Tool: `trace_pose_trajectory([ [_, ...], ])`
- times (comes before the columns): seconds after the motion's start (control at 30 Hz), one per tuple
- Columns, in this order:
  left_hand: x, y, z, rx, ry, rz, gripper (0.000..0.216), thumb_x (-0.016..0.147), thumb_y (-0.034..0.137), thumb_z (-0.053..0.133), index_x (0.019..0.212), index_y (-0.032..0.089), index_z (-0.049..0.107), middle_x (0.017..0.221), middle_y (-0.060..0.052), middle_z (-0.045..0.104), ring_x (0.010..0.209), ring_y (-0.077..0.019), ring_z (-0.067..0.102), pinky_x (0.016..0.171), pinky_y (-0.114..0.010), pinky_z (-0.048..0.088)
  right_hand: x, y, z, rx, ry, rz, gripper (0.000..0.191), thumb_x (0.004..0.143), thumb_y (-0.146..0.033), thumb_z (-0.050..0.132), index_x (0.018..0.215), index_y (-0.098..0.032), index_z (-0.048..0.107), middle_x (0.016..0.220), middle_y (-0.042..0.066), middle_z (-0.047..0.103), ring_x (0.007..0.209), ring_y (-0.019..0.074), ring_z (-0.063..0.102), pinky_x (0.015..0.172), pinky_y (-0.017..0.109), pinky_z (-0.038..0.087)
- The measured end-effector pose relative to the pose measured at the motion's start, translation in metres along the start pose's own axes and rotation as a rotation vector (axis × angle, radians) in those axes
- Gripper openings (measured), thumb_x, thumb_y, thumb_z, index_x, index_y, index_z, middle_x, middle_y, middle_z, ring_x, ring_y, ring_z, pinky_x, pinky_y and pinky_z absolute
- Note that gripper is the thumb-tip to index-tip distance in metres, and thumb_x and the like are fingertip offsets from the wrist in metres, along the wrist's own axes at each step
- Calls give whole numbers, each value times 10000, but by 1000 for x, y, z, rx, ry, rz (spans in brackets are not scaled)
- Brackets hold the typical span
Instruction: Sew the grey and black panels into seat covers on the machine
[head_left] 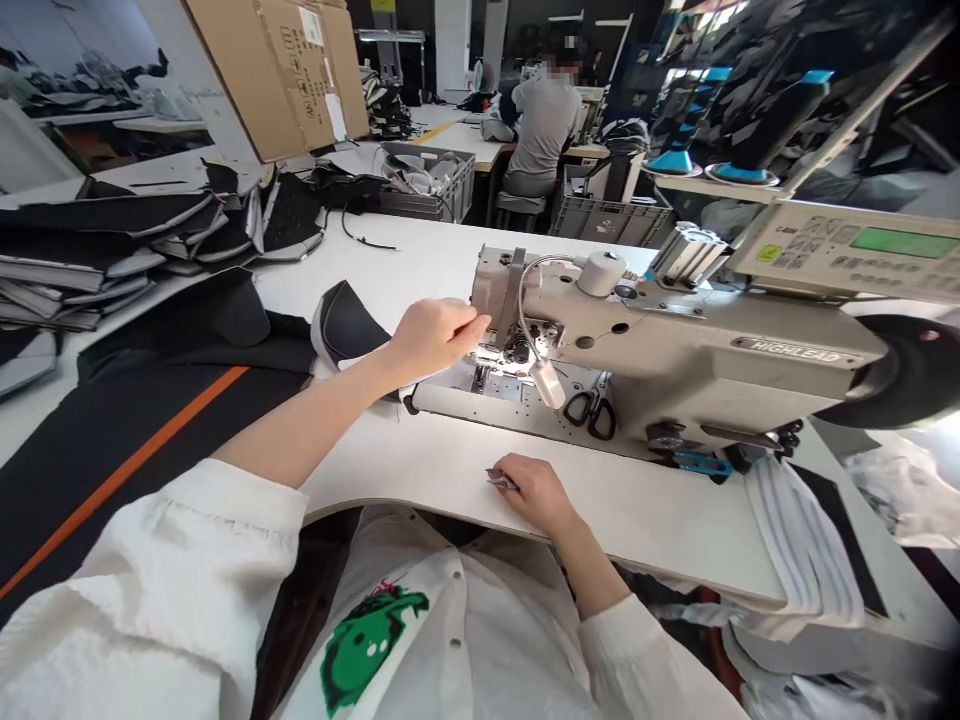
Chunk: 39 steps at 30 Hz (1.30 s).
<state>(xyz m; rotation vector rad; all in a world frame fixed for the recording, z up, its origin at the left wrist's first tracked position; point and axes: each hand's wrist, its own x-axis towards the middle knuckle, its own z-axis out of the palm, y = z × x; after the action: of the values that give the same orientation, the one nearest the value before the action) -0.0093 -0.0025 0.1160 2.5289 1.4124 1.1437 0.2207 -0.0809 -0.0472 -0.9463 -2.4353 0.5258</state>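
Observation:
My left hand (pixel 431 342) is raised in front of the head of the sewing machine (pixel 570 310), its fingers pinched together. Whatever they may hold is too small to make out. Just behind that wrist lies a black fabric piece (pixel 351 322) with a pale edge. My right hand (pixel 536 492) rests at the front of the white table, closed around small thread snips (pixel 501 480) whose metal tips point left. Black-handled scissors (pixel 591 412) lie on the machine bed, beside the lamp (pixel 549 384) on its bent neck.
Stacked black pieces (pixel 112 240) fill the left side, near a long black fabric with an orange stripe (pixel 135 460). White strips (pixel 806 540) hang at the right edge. Behind stand a cardboard box (pixel 277 75), grey crates (pixel 615 218) and a seated person (pixel 541 125).

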Motion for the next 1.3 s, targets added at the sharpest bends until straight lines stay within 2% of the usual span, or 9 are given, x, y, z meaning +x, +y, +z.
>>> trace_pose_trajectory([
  [0.13,-35,-7,13,-272,49,-58,480,908,366,392,505,182,206,458,36,244,446,-86,269,477,-265,231,-3,-3,-2,56,25,30,110,821,-149,465,780,-206,549,742,24,635,656,131,560,594,236,380],
  [0.27,-122,-9,38,-271,15,-26,472,929,330,343,502,184,205,449,33,247,421,-92,247,453,-269,201,-2,-7,-1,170,119,107,200,909,-282,404,806,-205,557,739,35,635,652,133,574,612,253,446],
  [0.47,-207,-8,49,-104,-356,4,400,917,284,341,533,190,399,518,-6,428,490,-121,390,485,-269,277,49,-44,2,799,267,315,437,972,-495,252,1252,-211,432,1043,110,643,978,183,636,812,360,539],
  [0.63,-184,-17,40,-387,-527,-314,413,918,409,326,674,167,554,669,-27,549,611,-123,491,588,-239,383,81,-64,-8,1123,253,329,382,912,-536,442,1145,-240,508,638,-34,517,573,124,563,614,328,544],
  [0.77,-146,-21,29,-893,-400,-753,490,896,536,378,1122,155,587,933,-70,646,532,-76,490,487,-213,351,67,-36,-7,559,480,179,268,949,-404,416,1043,-230,597,542,-52,380,454,92,372,471,247,395],
  [0.87,-106,-13,23,-1101,-297,-767,515,828,472,571,1270,211,520,1102,-90,629,515,-38,436,484,-208,327,54,-11,2,66,264,-95,312,952,-286,368,1121,-216,620,592,-7,500,522,115,445,528,261,403],
  [1.03,-55,-6,39,-1364,-292,-574,380,801,492,627,997,166,646,602,28,492,459,-42,318,446,-205,233,47,4,18,-145,19,-243,333,936,-184,381,1169,-207,617,649,15,573,607,129,517,559,241,390],
  [1.17,-40,-19,64,-1178,-118,-766,384,818,525,603,708,157,595,457,89,187,403,-35,149,426,-211,113,45,7,19,-151,-34,-319,428,852,-64,397,1220,-191,577,688,17,592,626,135,538,542,236,376],
  [1.3,-25,-23,81,-1174,-295,-894,550,832,587,550,499,169,416,414,75,175,362,-30,131,404,-220,87,46,12,17,-14,-101,-302,442,761,-35,427,1121,-201,621,688,2,609,606,117,554,544,218,390],
])
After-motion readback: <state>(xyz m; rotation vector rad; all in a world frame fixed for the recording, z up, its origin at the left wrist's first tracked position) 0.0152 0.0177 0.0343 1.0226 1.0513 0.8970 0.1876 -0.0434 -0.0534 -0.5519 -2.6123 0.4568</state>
